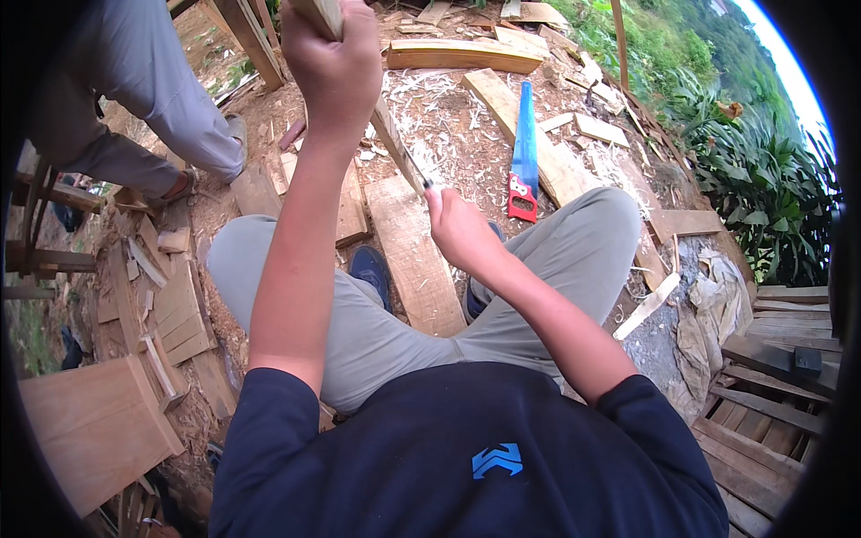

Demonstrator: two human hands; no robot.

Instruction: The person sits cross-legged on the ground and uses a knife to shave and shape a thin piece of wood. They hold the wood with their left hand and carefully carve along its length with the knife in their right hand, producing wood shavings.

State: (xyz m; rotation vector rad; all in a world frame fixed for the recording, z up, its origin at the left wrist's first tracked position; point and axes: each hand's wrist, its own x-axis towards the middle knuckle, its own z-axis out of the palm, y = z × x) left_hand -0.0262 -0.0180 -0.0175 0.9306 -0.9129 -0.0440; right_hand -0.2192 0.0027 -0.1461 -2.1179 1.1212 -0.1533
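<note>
My left hand [336, 63] is raised at the top of the view, its fingers wrapped round a long, narrow wooden stick [392, 134]. The stick slants down and to the right from that fist. At its lower end is my right hand [456, 224], closed, with the thumb stretched along a small dark-tipped thing [427, 183] against the wood. What this thing is, I cannot make out. Below the stick's lower end, a broad plank [408, 242] lies on the ground between my feet, wood shavings around it.
A blue-bladed handsaw [525, 152] with a red handle leans on a thick timber [538, 148] to the right. Another beam [462, 56] lies ahead. Someone's legs [166, 99] stand at the far left. Nearer are a wooden panel [94, 426], a crumpled sheet [713, 314] and slatted boards [762, 430].
</note>
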